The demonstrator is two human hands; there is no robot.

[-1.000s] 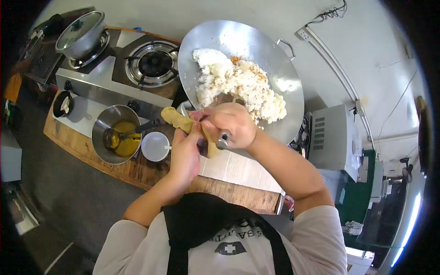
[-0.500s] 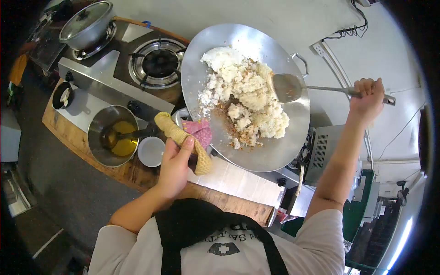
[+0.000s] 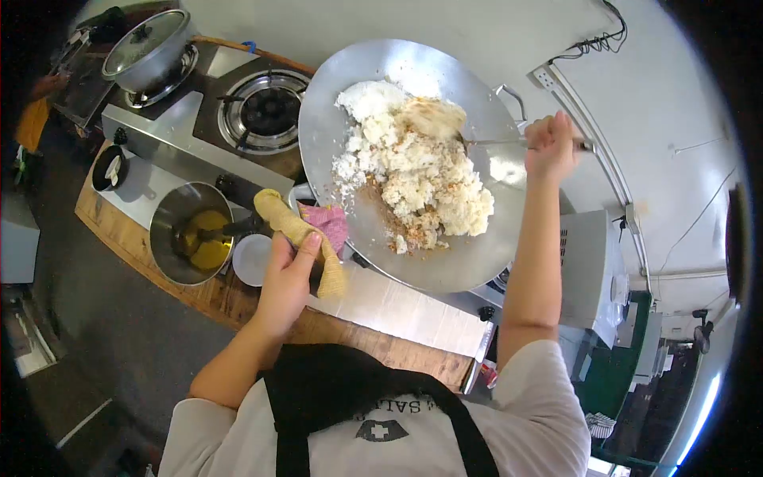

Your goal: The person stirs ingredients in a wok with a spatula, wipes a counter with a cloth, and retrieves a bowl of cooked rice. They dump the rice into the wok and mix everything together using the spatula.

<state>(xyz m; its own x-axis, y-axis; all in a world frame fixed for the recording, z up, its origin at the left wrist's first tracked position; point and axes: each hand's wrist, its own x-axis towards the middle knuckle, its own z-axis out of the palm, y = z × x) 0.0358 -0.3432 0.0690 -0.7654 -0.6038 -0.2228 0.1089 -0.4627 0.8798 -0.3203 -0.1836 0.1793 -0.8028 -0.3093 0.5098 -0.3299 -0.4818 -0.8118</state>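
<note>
A large metal wok [image 3: 469, 274] holds a heap of white rice [image 3: 437, 191] with brown bits mixed in at the bottom. My right hand [image 3: 551, 147] is closed around the handle of a spatula [image 3: 501, 143]; the blade lies in the upper part of the rice, blurred and partly covered by it. My left hand [image 3: 288, 266] grips a folded yellow cloth [image 3: 292, 222] at the wok's left handle [image 3: 302, 193], thumb on top. Between that cloth and the wok rim sits a pink cloth [image 3: 327, 226]. How far the fingers wrap the handle underneath is hidden.
Left of the wok are a bare gas burner [image 3: 269, 111] and a lidded pot [image 3: 143, 63]. Nearer stand a steel pot with yellow oil and a ladle [image 3: 191, 246], a small white bowl [image 3: 251, 261] and a black bowl [image 3: 109, 168]. A wall rises behind the wok.
My right hand has moved left with the spatula, pushing its blade into the upper rice. My left hand keeps its hold on the cloth. The whole view has shifted slightly.
</note>
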